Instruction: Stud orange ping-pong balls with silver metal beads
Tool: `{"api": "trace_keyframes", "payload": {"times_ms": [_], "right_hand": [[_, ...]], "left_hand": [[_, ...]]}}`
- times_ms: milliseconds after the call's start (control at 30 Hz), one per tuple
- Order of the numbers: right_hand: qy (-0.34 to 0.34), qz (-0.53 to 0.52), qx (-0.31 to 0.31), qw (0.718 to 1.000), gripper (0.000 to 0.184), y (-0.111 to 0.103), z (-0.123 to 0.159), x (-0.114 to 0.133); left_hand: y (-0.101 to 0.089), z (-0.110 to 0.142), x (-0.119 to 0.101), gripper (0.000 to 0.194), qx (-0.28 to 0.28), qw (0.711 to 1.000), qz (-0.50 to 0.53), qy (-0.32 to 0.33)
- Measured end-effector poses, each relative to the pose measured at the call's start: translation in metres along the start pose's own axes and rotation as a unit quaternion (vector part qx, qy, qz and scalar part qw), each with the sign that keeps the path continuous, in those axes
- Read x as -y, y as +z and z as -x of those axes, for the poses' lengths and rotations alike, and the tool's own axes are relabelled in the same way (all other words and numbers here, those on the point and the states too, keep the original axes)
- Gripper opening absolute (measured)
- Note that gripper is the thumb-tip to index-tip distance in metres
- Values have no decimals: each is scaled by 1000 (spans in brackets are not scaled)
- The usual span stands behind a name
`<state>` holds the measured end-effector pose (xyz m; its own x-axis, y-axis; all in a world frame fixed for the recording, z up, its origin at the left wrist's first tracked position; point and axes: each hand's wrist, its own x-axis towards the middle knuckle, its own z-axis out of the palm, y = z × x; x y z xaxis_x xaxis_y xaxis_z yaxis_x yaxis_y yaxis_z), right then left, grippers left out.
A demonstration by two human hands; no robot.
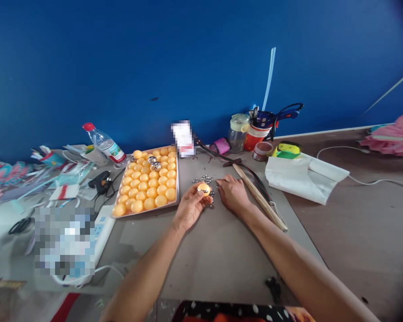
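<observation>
My left hand (190, 208) is closed around an orange ball (203, 189) with small silver pieces stuck on it, held just above the grey table mat (218, 250). My right hand (233, 193) rests palm down on the mat, its fingertips at a scatter of small silver sequins (205, 180). What those fingertips hold, if anything, is hidden. Left of my hands stands a shallow tray (177, 185) filled with several rows of plain orange balls (147, 188), with two silver-covered balls (153, 163) near its far edge.
A glue gun (100, 181), a water bottle (105, 144), scissors (19, 226) and a power strip (102, 226) lie at left. Wooden sticks (260, 199), folded white cloth (302, 176), a jar (238, 131) and a red cup of tools (257, 133) are at right.
</observation>
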<state>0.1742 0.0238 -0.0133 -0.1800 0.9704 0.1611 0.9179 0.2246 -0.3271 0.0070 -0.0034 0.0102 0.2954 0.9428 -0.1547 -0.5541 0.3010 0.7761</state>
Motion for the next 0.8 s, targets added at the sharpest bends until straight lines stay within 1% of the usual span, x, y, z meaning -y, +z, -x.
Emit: {"api": "trace_keyframes", "payload": {"times_ms": [100,333,433,633,733,800], "right_hand": [[-8,-10,5,1000,23,1,-2,2],[-18,-48,-24,998,21,4,-2,-4],[-30,-43,-14,998,19,4,-1,-2],[-5,-23,1,1000,19,3,-4,2],[-7,-46,-1,999,19,3,-4,-2],[-13,-73,9,997,18,2,-4,-6]], "left_hand": [[-1,0,1,34,4,1000,-8,-1],[-1,-1,-2,34,1,1000,-11,1],[-1,-1,-2,35,-2,1000,-13,1],[0,0,-2,35,-5,1000,-13,-2],[0,0,-4,35,-13,1000,-12,-1],[0,0,-5,34,-17,1000,-11,-1]]}}
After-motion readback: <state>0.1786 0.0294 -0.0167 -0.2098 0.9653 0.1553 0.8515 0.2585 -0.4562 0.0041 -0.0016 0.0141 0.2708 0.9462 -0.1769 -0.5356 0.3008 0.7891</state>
